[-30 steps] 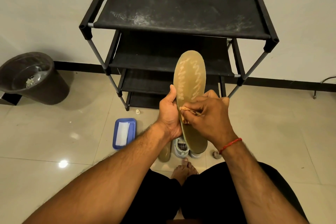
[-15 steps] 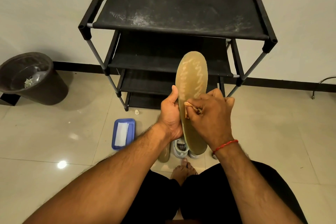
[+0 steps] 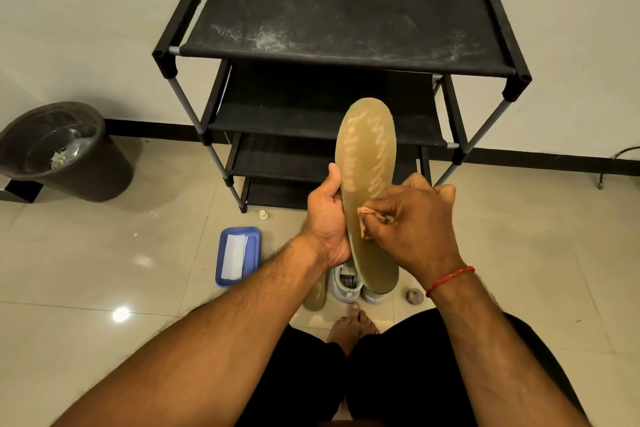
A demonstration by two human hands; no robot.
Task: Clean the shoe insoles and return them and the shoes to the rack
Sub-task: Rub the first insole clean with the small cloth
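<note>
Gripped along its left edge by the left hand [image 3: 327,218], thumb on the front face, the insole [image 3: 367,156] stands upright in the air before the rack [image 3: 346,24]. The right hand [image 3: 415,225] pinches a small cloth [image 3: 363,215] against the insole's middle. Below, on the floor [image 3: 519,253], sit the shoes [image 3: 348,282], with a second insole [image 3: 316,295] just left of them, a blue tray [image 3: 254,236] farther left, and a bin [image 3: 86,177] well apart.

Left hand [image 3: 327,218] grips insole [image 3: 367,163] upright; right hand [image 3: 412,222] presses cloth [image 3: 363,218] against it.
</note>
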